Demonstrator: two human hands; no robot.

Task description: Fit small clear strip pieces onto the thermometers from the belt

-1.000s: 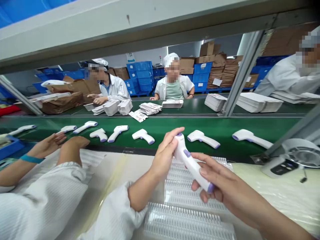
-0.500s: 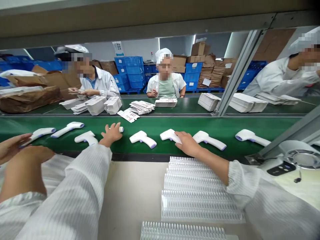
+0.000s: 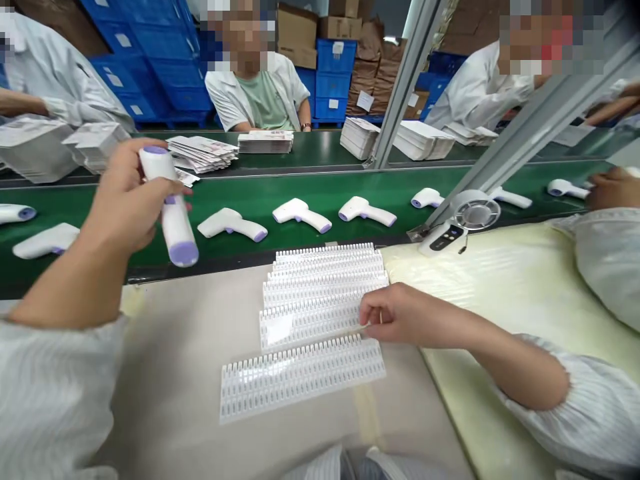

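Note:
My left hand (image 3: 125, 203) is closed round a white thermometer gun (image 3: 170, 210) with purple ends, held upright above the near edge of the green conveyor belt (image 3: 310, 190). My right hand (image 3: 400, 313) pinches the right edge of a white sticker sheet (image 3: 310, 320), one of several sheets overlapping on the beige table (image 3: 175, 360). More white thermometer guns (image 3: 303, 215) lie in a row on the belt.
A small desk fan (image 3: 463, 217) stands at the belt's edge on a yellow mat (image 3: 500, 287). A metal post (image 3: 405, 73) rises behind the belt. People in white coats sit across it with stacks of leaflets (image 3: 203, 152). A person's hand (image 3: 607, 187) reaches onto the belt at right.
My left hand lifted a thermometer gun off the belt. My right hand left the belt, where it had set a gun down, and came back to the sticker sheets. The view swung right.

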